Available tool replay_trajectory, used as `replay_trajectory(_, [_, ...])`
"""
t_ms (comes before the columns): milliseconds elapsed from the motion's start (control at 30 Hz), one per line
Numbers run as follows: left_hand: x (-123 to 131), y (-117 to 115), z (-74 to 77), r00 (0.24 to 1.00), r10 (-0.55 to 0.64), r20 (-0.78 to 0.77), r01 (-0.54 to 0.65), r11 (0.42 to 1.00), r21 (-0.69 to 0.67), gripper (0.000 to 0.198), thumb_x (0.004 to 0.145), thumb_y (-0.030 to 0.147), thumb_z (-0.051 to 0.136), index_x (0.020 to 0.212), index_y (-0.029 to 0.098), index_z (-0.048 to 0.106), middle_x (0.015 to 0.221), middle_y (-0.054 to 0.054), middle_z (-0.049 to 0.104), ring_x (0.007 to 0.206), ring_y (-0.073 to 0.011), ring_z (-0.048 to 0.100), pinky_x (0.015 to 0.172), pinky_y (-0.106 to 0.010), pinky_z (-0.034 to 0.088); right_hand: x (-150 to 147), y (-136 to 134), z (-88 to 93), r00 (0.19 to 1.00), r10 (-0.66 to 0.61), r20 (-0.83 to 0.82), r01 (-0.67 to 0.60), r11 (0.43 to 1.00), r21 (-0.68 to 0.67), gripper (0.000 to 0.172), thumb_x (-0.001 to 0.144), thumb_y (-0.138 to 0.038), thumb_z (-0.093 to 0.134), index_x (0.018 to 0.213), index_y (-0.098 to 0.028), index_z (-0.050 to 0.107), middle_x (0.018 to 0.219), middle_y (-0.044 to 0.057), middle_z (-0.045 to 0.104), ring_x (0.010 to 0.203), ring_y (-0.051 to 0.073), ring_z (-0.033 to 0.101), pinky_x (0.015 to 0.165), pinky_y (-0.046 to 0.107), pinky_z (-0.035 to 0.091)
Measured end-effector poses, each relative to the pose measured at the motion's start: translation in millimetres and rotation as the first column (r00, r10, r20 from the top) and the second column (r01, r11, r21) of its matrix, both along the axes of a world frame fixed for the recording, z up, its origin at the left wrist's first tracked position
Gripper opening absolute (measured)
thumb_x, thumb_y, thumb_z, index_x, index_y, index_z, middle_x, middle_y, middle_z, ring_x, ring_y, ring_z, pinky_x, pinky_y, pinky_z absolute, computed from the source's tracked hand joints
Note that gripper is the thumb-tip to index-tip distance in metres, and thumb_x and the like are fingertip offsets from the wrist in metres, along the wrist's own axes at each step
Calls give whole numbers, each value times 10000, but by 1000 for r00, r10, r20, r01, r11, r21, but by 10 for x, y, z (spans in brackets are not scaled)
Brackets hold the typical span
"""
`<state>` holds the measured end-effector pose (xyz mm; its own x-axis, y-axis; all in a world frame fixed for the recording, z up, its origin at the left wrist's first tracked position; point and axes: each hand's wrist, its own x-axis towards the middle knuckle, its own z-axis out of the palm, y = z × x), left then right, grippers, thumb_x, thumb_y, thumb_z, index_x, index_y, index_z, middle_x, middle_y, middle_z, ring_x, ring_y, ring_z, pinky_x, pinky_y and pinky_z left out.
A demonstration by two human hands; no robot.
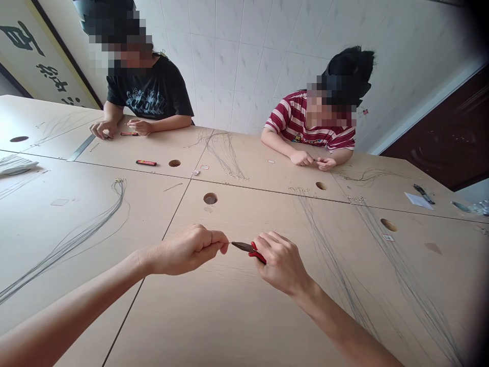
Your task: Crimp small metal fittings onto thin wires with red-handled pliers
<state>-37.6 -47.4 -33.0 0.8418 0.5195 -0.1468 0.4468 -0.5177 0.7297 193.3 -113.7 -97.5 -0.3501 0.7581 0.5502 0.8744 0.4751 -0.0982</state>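
Note:
My right hand (280, 260) is wrapped round the red handles of a pair of pliers (243, 246), whose dark, narrow jaws point left. Close to the jaw tips, my left hand (194, 248) is closed in a pinch. A thin piece, perhaps wire or cord, shows between its fingertips and the plier tips; it is too fine to name. Both hands are held over the table (214, 316). To the left lies a bundle of thin grey cords (89, 224) with small gold-coloured ends. On the right, another bundle of cords (328, 250) stretches toward me.
Across the table sit a person in a black T-shirt (153, 92) and a person in a striped shirt (305, 120), both with hands on small things. Round holes (210, 199) pierce the tabletop. A red and black marker-like stick (146, 163) and a dark pen (424, 193) lie farther back.

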Motion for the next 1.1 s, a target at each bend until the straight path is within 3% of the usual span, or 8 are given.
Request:
replay_trajectory(333, [-9, 0, -56, 1000, -13, 14, 13, 1000, -26, 259, 951, 207, 330, 877, 160, 573, 499, 102, 203, 462, -98, 167, 467, -229, 241, 31, -29, -39, 1000, 3, 3, -3, 1000, -25, 189, 774, -30, 495, 684, -195, 499, 587, -27, 533, 568, 137, 403, 543, 262, 262])
replay_trajectory(500, [-18, 26, -44, 992, 121, -40, -124, 989, -77, 297, 952, 273, 341, 952, 151, 612, 516, 94, 210, 463, -101, 198, 450, -227, 220, -31, 6, -14, 999, 11, -36, -13, 997, -73, 145, 819, -73, 499, 736, -190, 521, 655, -7, 557, 621, 147, 431, 586, 273, 311])
replay_trajectory(600, [-13, 43, -41, 978, 208, -11, -208, 976, -67, 322, 950, 291, 341, 973, 142, 626, 518, 98, 196, 463, -99, 190, 451, -225, 221, -61, 8, 53, 984, 62, -170, -96, 975, -201, 69, 824, -121, 517, 799, -185, 524, 729, 11, 560, 694, 160, 464, 667, 292, 380])
replay_trajectory(667, [-7, 39, -34, 969, 247, 14, -245, 967, -63, 326, 946, 292, 346, 982, 138, 630, 523, 98, 209, 464, -97, 194, 452, -223, 225, -72, -3, 118, 928, 62, -366, -184, 934, -307, 41, 864, -182, 521, 823, -189, 518, 760, 15, 554, 730, 161, 490, 694, 299, 419])
replay_trajectory(767, [6, 12, -7, 959, 281, 46, -279, 959, -43, 312, 936, 275, 354, 967, 142, 635, 520, 97, 214, 458, -93, 196, 448, -222, 219, -98, -12, 225, 752, -55, -657, -300, 858, -416, 108, 924, -298, 512, 887, -198, 528, 783, 10, 557, 716, 146, 521, 682, 298, 451])
replay_trajectory(867, [20, -16, 18, 957, 283, 70, -282, 959, -20, 306, 930, 261, 353, 951, 147, 637, 509, 102, 193, 449, -92, 189, 440, -220, 211, -155, 3, 302, 605, -131, -785, -395, 807, -439, 164, 935, -366, 517, 909, -205, 538, 719, -19, 522, 622, 121, 477, 639, 294, 443])
replay_trajectory(1100, [24, -34, -2, 974, 203, 97, -211, 973, 88, 316, 935, 221, 330, 983, 136, 630, 493, 108, 217, 440, -89, 210, 456, -217, 253, -288, 30, 349, 539, -173, -825, -462, 757, -461, 204, 924, -384, 538, 848, -195, 552, 657, -44, 438, 547, 90, 377, 523, 250, 373])
